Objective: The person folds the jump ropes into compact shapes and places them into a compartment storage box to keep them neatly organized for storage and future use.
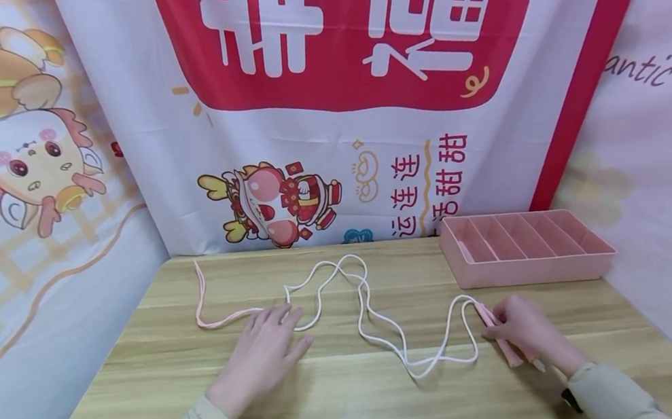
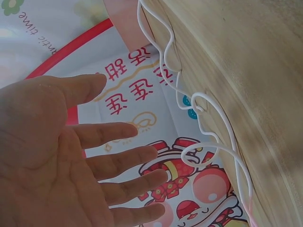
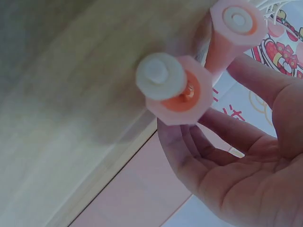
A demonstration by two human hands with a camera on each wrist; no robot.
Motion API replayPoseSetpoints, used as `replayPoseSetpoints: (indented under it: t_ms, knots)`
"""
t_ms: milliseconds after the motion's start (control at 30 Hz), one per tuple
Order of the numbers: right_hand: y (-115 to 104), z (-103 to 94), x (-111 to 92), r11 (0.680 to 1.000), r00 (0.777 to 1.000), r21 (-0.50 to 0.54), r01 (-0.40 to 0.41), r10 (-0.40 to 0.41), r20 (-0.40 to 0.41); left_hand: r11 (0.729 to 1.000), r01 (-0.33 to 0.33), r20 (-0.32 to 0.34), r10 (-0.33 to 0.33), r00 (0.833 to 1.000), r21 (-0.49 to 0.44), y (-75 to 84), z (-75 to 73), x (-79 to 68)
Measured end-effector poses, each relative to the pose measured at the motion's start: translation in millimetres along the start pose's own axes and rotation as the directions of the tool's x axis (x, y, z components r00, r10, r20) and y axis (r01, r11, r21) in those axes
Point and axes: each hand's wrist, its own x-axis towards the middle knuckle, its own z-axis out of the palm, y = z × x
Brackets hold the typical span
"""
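Your right grip (image 1: 525, 326) seems to pinch two pink faceted plastic handles (image 1: 509, 351), right side of the wood-grain surface (image 1: 331, 401) | your left grip (image 1: 264, 347) spreads wide, empty | risk: tugging could snarl the thin white cord (image 1: 406, 360) where strands cross.

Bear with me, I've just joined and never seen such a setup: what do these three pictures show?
There is no robot here, just a person's two bare hands. The widest picture comes from a camera worn on the head, looking forward and down; the others come from cameras on each wrist. On the wooden table lies what looks like a pink-and-white jump rope, loosely looped. The right hand holds its two pink handles, whose ends show up close in the right wrist picture. The left hand is open near the rope and grips nothing. Beyond the right hand sits a divided pink box.
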Motion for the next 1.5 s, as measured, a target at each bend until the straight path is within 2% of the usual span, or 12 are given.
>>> replayPoseSetpoints:
  t_ms: [133, 400, 500, 667, 767, 1000, 1100, 1267, 1500]
  knots:
    - [-0.9, 0.4, -0.5, 0.999, 1.0, -0.031, 0.011, -0.011, -0.008, 1.0, 0.006, 0.013, -0.006, 1.0, 0.002, 0.0, -0.6, -0.9]
    - [-2.2, -2.9, 0.5, 0.999, 1.0, 0.042, -0.014, 0.014, 0.011, 1.0, -0.001, 0.004, 0.001, 1.0, 0.009, 1.2, -2.1, -1.4]
    - [-0.6, -1.8, 0.8, 1.0, 1.0, 0.019, -0.011, 0.011, 0.0, 1.0, -0.001, 0.005, 0.001, 1.0, 0.013, 1.7, -2.6, -1.5]
    - [3.8, 1.1, 2.2, 0.998, 0.999, -0.043, 0.035, -0.037, -0.035, 1.0, -0.009, 0.001, 0.009, 1.0, 0.014, 1.4, -1.9, -1.5]
    - [4.7, 1.1, 1.6, 0.997, 0.996, -0.043, 0.07, -0.072, -0.044, 1.0, -0.014, 0.002, 0.014, 1.0, 0.013, 1.4, -1.9, -1.5]
    - [5.0, -6.6, 1.7, 0.996, 0.999, 0.076, 0.051, -0.051, -0.001, 0.999, -0.015, 0.013, 0.015, 1.0, 0.028, 1.9, -2.9, -1.1]
    - [5.9, -11.6, 3.8, 0.988, 0.994, 0.111, 0.108, -0.108, -0.005, 0.999, -0.019, 0.009, 0.019, 1.0, 0.034, 1.5, -2.8, -1.0]
    - [5.7, -18.8, 7.1, 0.957, 0.967, 0.141, 0.253, -0.252, -0.028, 0.999, -0.018, 0.016, 0.018, 1.0, 0.042, 1.4, -2.6, -0.8]
    - [3.0, -25.4, 8.5, 0.933, 0.961, 0.23, 0.275, -0.27, -0.053, 0.999, -0.002, 0.037, 0.001, 0.999, 0.037, 2.7, -2.2, 0.3]
